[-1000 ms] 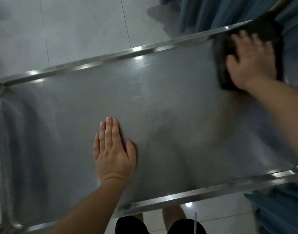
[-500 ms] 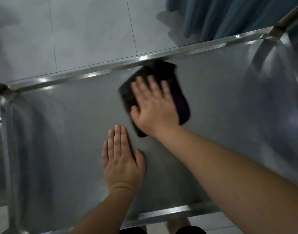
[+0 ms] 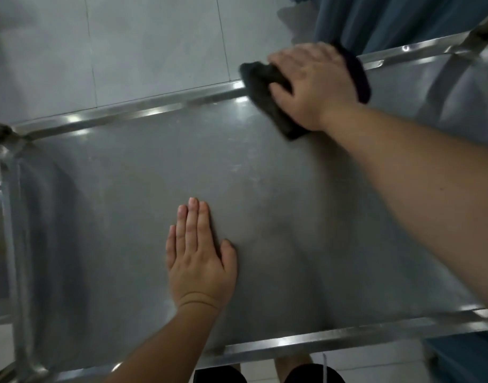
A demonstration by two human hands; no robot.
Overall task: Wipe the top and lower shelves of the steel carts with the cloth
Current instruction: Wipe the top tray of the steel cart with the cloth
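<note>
**Wiping top shelf, far edge**

Left hand (image 3: 200,261) is lying flat, fingers straight, bracing on the shelf (image 3: 113,203) mid-front, holding nothing. Right hand (image 3: 312,87) is pressing the cloth (image 3: 265,89) against the far rail (image 3: 154,106), fingers spread over it, not curling. Cloth looks soft, light, bunching easily; best handled under a flat palm.
</note>
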